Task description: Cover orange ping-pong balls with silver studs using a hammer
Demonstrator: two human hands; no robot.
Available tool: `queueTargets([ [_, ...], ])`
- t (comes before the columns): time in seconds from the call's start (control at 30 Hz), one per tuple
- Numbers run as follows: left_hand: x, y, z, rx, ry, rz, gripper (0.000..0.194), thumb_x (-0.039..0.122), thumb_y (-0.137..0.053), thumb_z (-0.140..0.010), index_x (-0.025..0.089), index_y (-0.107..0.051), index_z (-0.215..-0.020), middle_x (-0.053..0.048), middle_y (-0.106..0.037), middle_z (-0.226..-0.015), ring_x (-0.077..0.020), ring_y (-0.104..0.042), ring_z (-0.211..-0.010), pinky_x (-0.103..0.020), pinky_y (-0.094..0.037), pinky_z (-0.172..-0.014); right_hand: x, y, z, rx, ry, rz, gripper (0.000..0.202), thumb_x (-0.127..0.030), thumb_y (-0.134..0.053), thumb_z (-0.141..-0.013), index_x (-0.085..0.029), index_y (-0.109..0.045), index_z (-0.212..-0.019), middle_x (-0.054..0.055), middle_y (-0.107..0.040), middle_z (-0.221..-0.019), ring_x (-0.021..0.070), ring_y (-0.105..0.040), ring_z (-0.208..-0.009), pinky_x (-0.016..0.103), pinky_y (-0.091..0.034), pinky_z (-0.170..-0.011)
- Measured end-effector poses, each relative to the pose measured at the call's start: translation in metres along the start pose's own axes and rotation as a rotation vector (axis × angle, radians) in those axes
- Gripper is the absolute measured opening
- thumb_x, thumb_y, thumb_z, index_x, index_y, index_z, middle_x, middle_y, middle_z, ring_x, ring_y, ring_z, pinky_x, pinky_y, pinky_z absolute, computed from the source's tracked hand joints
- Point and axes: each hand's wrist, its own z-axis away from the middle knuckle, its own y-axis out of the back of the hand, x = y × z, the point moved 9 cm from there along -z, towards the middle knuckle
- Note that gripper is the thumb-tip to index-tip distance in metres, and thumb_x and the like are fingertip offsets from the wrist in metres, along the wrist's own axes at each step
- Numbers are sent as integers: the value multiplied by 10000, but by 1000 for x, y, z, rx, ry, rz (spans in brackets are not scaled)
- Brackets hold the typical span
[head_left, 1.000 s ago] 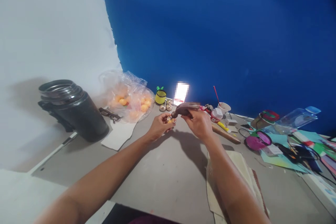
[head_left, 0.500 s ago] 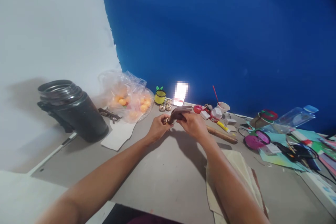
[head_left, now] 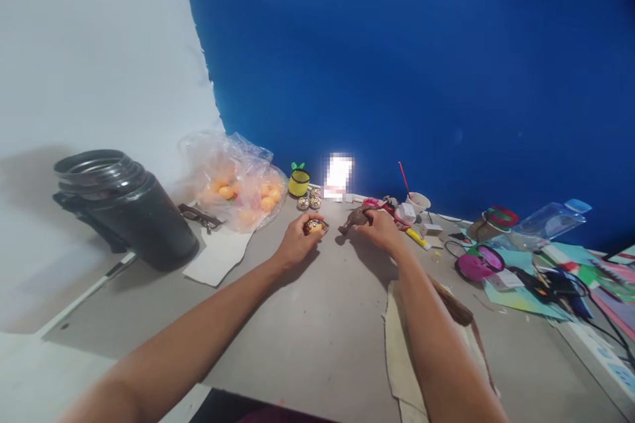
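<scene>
In my left hand (head_left: 297,241) is a small round object (head_left: 314,227) with a brown and yellowish pattern, pinched between thumb and fingers. My right hand (head_left: 381,231), a little to the right, grips a hammer close to its dark brown metal head (head_left: 353,219). The hammer's wooden handle (head_left: 454,303) runs back beneath my right forearm, which hides its middle. A gap separates the hammer head from the round object. Several small patterned round things (head_left: 309,199) sit together on the table beyond my left hand, near a yellow mesh cup (head_left: 299,183) with green leaf shapes.
On the left stand a dark open flask (head_left: 129,211) and a plastic bag of orange fruit (head_left: 238,185), with glasses (head_left: 199,216) between. A bright phone (head_left: 338,175) leans at the back. Cloth (head_left: 404,350) lies under my right forearm; cups, papers and cables clutter the right.
My hands have moved apart. The hammer head has drawn away from the round object and turned, and its handle has swung toward me, under my right forearm.
</scene>
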Motion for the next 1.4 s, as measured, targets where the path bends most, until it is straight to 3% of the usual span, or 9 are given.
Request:
queueTargets([
  [0.2,2,-2,-1,-29,-31,117,326,413,-650,-834,165,-661,-1045,48,-523,-602,-91,-433,-528,-221,-355,-513,20,-24,-1,-145,-76,157,185,-358,-672,-857,-184,-702,-912,77,-718,-1018,215,-640,-919,269,-385,-698],
  [0.4,-10,-9,-3,-63,59,293,390,424,-725,-780,161,-639,-1055,-54,-704,-915,-74,-503,-550,-213,-388,-491,20,-33,-4,-117,-36,241,224,-378,-623,-927,-178,-690,-1001,118,-688,-1135,254,-612,-1077,310,-428,-848],
  [0.5,-11,-9,-3,-52,82,323,392,394,-761,-754,158,-636,-1040,-69,-720,-941,-68,-510,-534,-208,-388,-475,17,-32,-6,-75,-4,284,261,-358,-610,-946,-172,-684,-1114,145,-654,-1211,275,-595,-1137,332,-435,-910],
  [0.77,-9,-15,0,-112,106,468,277,343,-777,-768,145,-646,-912,-65,-698,-924,-77,-561,-562,-207,-435,-486,20,-43,-4,-70,36,352,292,-309,-575,-978,-144,-670,-1199,171,-644,-1198,279,-585,-1138,358,-422,-987],
  [0.93,-13,-19,-1,-167,191,643,240,255,-752,-781,130,-674,-971,-90,-696,-928,-99,-586,-591,-205,-432,-484,19,-46,-1,-23,45,380,262,-317,-608,-953,-144,-708,-1122,173,-643,-1154,288,-594,-1080,381,-440,-958],
  [1.03,-12,-21,0,-201,227,733,266,224,-720,-807,120,-698,-1050,-89,-683,-900,-117,-603,-610,-219,-452,-498,6,-35,0,109,96,265,198,-274,-629,-917,-163,-731,-1045,157,-660,-1088,292,-594,-1061,397,-450,-942],
  [1.17,-13,-22,0,-229,240,785,324,215,-711,-836,123,-706,-1147,-82,-682,-898,-125,-619,-632,-235,-490,-531,-23,-19,4,267,197,-229,199,-294,-567,-925,-187,-734,-907,89,-704,-928,234,-635,-905,359,-494,-851],
  [1.27,-14,-19,-3,-207,215,755,355,230,-737,-843,129,-694,-1180,-95,-715,-962,-141,-664,-687,-257,-535,-609,-43,-30,7,125,184,-602,223,-385,-613,-890,-197,-732,-903,34,-713,-811,185,-633,-721,314,-505,-697],
  [1.4,-13,-14,-5,-133,161,709,358,258,-790,-823,136,-651,-1130,-92,-736,-968,-188,-729,-817,-275,-566,-709,-66,-44,17,2,198,-652,308,-382,-721,-801,-205,-701,-1052,17,-728,-883,180,-652,-764,317,-517,-724],
])
